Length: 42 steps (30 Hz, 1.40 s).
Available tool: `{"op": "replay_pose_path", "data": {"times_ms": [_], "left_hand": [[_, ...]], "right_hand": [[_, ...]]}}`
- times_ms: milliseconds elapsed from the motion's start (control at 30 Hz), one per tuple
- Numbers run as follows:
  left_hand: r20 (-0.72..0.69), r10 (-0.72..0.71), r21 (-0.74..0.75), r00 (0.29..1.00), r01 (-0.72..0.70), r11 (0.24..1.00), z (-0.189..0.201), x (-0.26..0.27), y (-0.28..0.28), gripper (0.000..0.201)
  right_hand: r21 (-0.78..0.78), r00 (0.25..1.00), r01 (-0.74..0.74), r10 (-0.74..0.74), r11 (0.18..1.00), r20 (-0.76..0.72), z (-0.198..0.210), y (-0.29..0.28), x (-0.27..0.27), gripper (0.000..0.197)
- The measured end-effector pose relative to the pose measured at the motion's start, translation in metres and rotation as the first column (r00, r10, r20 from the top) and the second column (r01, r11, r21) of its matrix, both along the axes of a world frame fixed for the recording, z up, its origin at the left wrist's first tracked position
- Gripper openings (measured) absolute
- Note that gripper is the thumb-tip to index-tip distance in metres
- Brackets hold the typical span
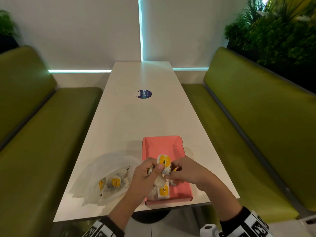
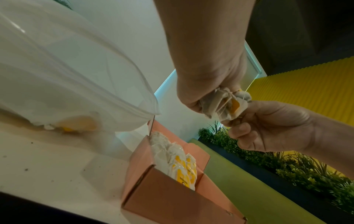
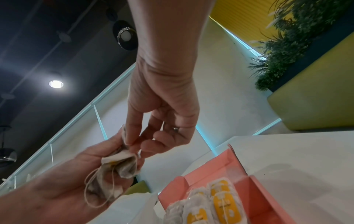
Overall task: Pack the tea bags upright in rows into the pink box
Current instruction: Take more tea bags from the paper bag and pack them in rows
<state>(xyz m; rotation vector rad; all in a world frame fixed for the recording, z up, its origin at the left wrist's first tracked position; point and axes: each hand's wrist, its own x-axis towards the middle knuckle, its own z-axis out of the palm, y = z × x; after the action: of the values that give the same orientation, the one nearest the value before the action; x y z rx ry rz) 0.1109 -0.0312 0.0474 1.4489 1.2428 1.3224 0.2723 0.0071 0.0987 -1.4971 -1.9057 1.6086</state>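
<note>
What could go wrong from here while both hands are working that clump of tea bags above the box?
1. The left hand grips several tea bags whose strings loop loose; as the right hand pinches one free, a snag could drag others out or tear paper.
2. A dropped bag would likely land flat on the packed bags in the pink box, disturbing the row.
3. The left forearm is close to the plastic bag and could sweep it.

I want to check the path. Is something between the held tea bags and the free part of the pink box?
Nothing visible. Both hands, left hand and right hand, hold the tea bags above the pink box; its far part is free, packed bags fill the near end.
</note>
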Motion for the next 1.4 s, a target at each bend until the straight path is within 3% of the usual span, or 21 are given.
{"op": "replay_pose_path", "data": {"times_ms": [133, 267, 500, 567, 700, 833, 967, 1033, 1167, 1400], "left_hand": [[0.065, -0.065, -0.024, 0.996, 0.066, 0.997, 0.0, -0.001, -0.001, 0.028], [0.106, -0.131, -0.084, 0.986, 0.14, 0.987, 0.002, -0.005, 0.0, 0.015], [0.078, -0.16, -0.128, 0.984, 0.169, 0.977, 0.0, -0.007, -0.001, 0.024], [0.075, -0.135, -0.132, 0.988, 0.144, 0.981, 0.0, -0.005, -0.002, 0.025], [0.117, 0.049, -0.149, 0.992, -0.031, 0.988, -0.002, -0.002, 0.002, 0.022], [0.104, 0.136, -0.137, 0.985, -0.121, 0.983, -0.003, -0.003, 0.004, 0.015], [0.073, 0.156, -0.162, 0.985, -0.143, 0.976, -0.003, -0.001, 0.005, 0.003], [0.04, 0.166, -0.179, 0.985, -0.157, 0.971, -0.003, -0.001, 0.005, 0.01], [0.057, 0.046, -0.246, 0.997, -0.031, 0.969, 0.001, -0.004, 0.001, 0.024], [0.094, -0.091, -0.294, 0.991, 0.115, 0.949, 0.011, -0.004, -0.004, 0.007]], "right_hand": [[0.035, 0.998, 0.039, -0.038, 0.999, -0.045, -0.009, -0.001, -0.006, 0.015], [0.144, 0.985, 0.17, -0.165, 0.975, -0.047, -0.014, -0.003, -0.009, 0.028], [0.103, 0.902, 0.349, -0.305, 0.931, -0.305, -0.01, 0.0, -0.01, 0.012], [0.115, 0.9, 0.345, -0.293, 0.932, -0.322, -0.009, -0.001, -0.01, 0.012], [0.073, 0.869, 0.378, -0.326, 0.923, -0.373, -0.008, 0.003, -0.006, 0.016], [-0.011, 0.914, 0.296, -0.287, 0.955, -0.287, -0.008, 0.002, -0.006, 0.015], [0.069, 0.969, 0.18, -0.165, 0.981, -0.187, -0.012, -0.004, -0.011, 0.017], [0.095, 0.967, 0.187, -0.167, 0.978, -0.19, -0.012, -0.005, -0.011, 0.018], [0.09, 0.973, 0.18, -0.164, 0.98, -0.159, -0.011, -0.002, -0.006, 0.025], [-0.025, 0.987, 0.058, -0.061, 0.998, -0.151, -0.007, 0.005, 0.005, 0.038]]}}
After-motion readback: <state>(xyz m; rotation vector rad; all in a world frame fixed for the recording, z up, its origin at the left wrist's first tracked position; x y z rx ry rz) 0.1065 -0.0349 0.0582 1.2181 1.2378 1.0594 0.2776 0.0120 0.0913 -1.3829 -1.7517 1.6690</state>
